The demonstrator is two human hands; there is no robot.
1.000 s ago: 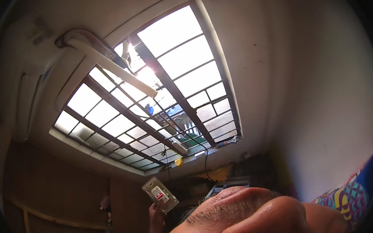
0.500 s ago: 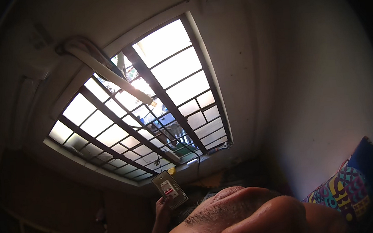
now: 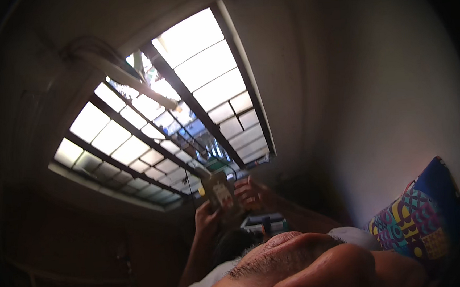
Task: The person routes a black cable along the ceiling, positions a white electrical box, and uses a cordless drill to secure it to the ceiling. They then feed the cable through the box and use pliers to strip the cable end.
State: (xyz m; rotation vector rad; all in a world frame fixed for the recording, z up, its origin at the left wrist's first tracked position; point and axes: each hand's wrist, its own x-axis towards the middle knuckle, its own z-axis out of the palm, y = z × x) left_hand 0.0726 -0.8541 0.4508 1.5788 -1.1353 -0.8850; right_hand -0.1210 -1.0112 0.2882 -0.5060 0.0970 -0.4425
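Observation:
Below the window, my left hand [image 3: 207,217] is closed on the lower left edge of a switch box [image 3: 221,193]. The box is rectangular and greyish beige, with a pale breaker and red levers on its front, all smeared by motion. It is held up and tilted. Close to the box's right side is my right hand [image 3: 252,193], its fingers apart and stretched toward the box. Whether they touch it I cannot tell.
A barred window [image 3: 203,60] fills the upper middle, with a pale pipe [image 3: 135,83] slanting across it. Below my right hand is a pale-edged tray or case [image 3: 265,222] with small dark things. A patterned cushion [image 3: 414,221] leans against the right wall [image 3: 392,105].
The switch box has moved up and slightly right in my left hand. My right hand has come into view beside it. The window sits higher in the view, and the tray now shows.

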